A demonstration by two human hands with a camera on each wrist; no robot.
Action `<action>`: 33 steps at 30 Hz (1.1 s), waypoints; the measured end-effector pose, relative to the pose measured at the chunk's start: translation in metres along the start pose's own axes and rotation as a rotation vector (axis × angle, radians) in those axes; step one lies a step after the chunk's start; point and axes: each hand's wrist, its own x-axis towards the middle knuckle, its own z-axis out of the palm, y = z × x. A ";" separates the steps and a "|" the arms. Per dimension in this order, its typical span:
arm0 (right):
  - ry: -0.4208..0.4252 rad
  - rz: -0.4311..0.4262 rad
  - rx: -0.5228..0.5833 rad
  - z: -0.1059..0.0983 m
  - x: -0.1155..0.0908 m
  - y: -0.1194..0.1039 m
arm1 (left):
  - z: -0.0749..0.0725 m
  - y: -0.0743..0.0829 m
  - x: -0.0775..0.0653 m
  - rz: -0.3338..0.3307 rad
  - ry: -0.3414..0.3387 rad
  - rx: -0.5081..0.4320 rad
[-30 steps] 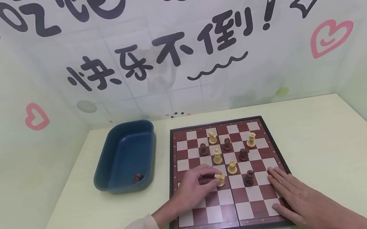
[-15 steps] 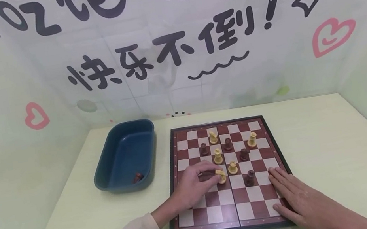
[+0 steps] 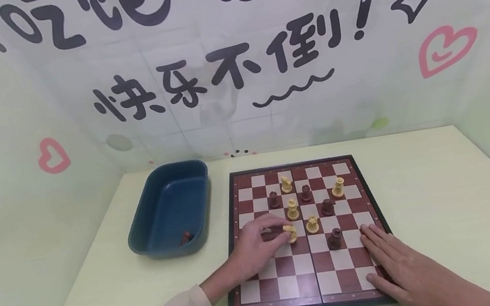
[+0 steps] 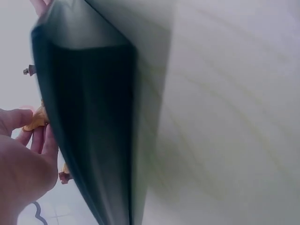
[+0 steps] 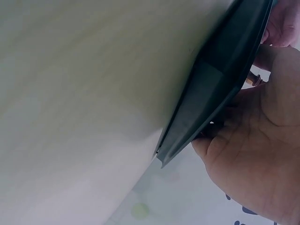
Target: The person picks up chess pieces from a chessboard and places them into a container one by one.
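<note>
My left hand (image 3: 257,247) pinches a cream chess knight (image 3: 290,234) between thumb and fingers, over the left-middle squares of the chessboard (image 3: 287,286). In the left wrist view the same knight (image 4: 36,121) shows at the fingertips, past the board's dark side. Just right of it stands a cream piece (image 3: 312,224) with a notched top, and behind it a taller cream piece (image 3: 292,209). My right hand (image 3: 399,259) lies with straight fingers across the board's right edge, near a dark piece (image 3: 334,239).
Farther back on the board are another cream knight (image 3: 286,184), a cream rook (image 3: 338,188) and several dark pieces (image 3: 306,193). A blue basin (image 3: 139,247) stands to the left, with dark red pieces (image 3: 185,237) in it. A printed cloth (image 3: 241,132) hangs behind the table.
The left hand has moved the cream knight a little toward the back left and turned it slightly. The right hand has stayed on the board's edge.
</note>
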 end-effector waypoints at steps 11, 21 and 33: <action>-0.061 0.034 0.011 -0.002 0.002 -0.002 | -0.008 -0.003 -0.001 -0.016 0.012 -0.052; -0.073 0.034 0.030 -0.003 0.004 -0.002 | -0.018 -0.007 0.002 0.004 0.056 -0.030; -0.059 0.028 0.017 -0.004 0.004 -0.001 | -0.027 -0.010 0.002 0.028 0.131 -0.043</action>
